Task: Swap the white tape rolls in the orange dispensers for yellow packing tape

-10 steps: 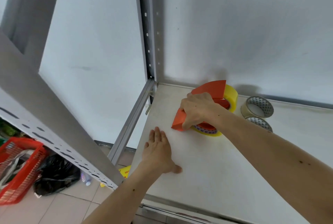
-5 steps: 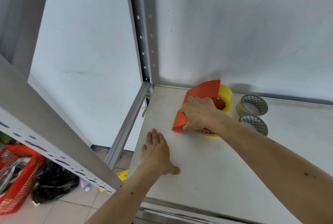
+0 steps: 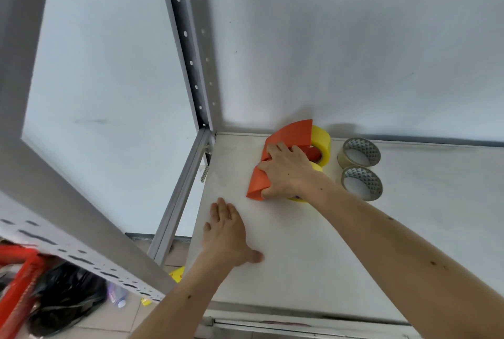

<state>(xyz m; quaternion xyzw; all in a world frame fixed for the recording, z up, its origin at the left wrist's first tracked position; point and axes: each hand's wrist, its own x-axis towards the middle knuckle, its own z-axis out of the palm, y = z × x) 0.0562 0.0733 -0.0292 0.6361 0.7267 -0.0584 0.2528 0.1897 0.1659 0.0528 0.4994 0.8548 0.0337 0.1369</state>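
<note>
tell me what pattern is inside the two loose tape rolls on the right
A grey-and-white triangle pattern lines the inside of both loose tape rolls, seen in the head view.

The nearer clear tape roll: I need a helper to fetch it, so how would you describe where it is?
Find the white shelf against the wall, then the orange dispenser with yellow tape under the right hand. Just right of that lie two clear rolls; take the nearer clear roll, closer to the shelf's front edge than its twin.
</note>
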